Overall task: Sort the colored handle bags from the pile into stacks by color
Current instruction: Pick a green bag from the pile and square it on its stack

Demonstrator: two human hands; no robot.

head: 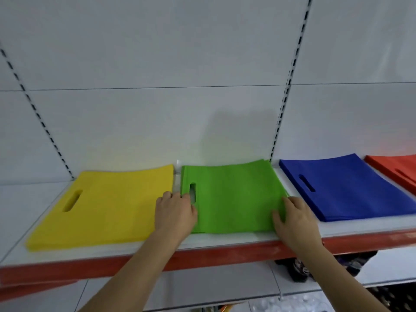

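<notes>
The green stack [234,197] lies flat on the white shelf [225,240], right between my two hands. My left hand [174,216] rests on its left edge, next to the handle hole [192,192], fingers laid loosely on the bags. My right hand [295,219] presses on its right edge, fingers spread and flat. Neither hand is gripping anything. The yellow stack [108,206] sits just beside my left hand, the blue stack [346,188] just beside my right, and the red stack [398,170] is farthest right. I think I should push both sides in to make the green stack neat.
</notes>
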